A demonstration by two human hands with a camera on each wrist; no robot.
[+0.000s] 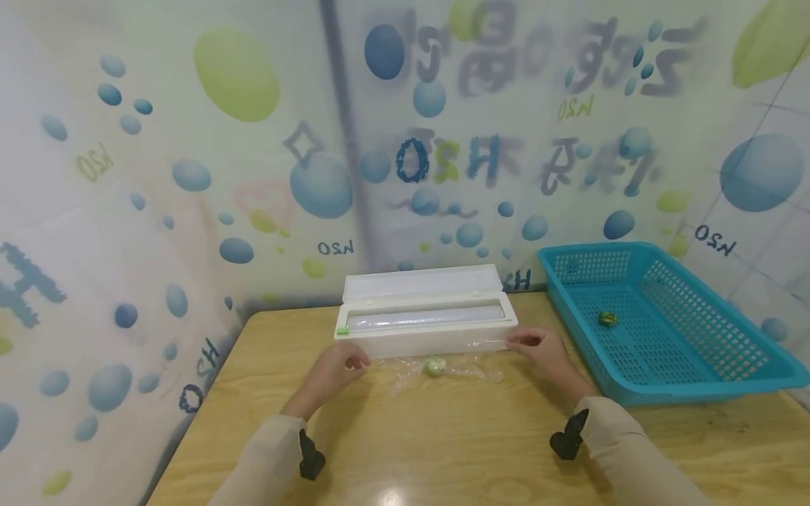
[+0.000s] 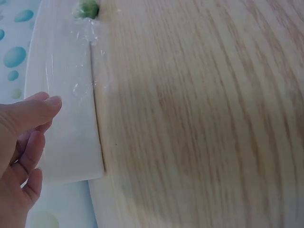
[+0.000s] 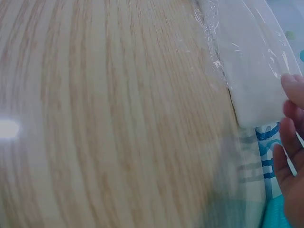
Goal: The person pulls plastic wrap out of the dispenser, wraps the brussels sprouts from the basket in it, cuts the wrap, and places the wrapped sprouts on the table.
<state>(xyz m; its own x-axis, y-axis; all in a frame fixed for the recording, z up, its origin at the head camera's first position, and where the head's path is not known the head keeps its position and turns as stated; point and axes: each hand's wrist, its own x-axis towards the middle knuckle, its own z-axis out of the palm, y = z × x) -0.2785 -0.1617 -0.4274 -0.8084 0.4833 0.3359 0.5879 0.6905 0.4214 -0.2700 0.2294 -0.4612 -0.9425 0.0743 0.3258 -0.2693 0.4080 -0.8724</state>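
Observation:
A white cling film dispenser box [image 1: 418, 341] stands on the table with its lid raised, and a film roll [image 1: 430, 316] lies inside. Clear cling film [image 1: 471, 369] spreads from its front onto the tabletop. On or under the film, I cannot tell which, sits a small round pale green vegetable [image 1: 435, 366], also a green lump [image 2: 88, 8] in the left wrist view. My left hand [image 1: 335, 367] pinches the film's edge at the box's left front corner, thumb against forefinger. At the right front corner my right hand [image 1: 538, 349] pinches the film's other side.
A blue plastic basket [image 1: 696, 390] stands to the right, close to my right forearm. One small dark green and yellowish vegetable [image 1: 608, 319] lies in it. A green slider [image 1: 342, 330] sits at the box's left end. A patterned curtain [image 1: 266, 176] hangs behind the wooden table [image 1: 430, 450].

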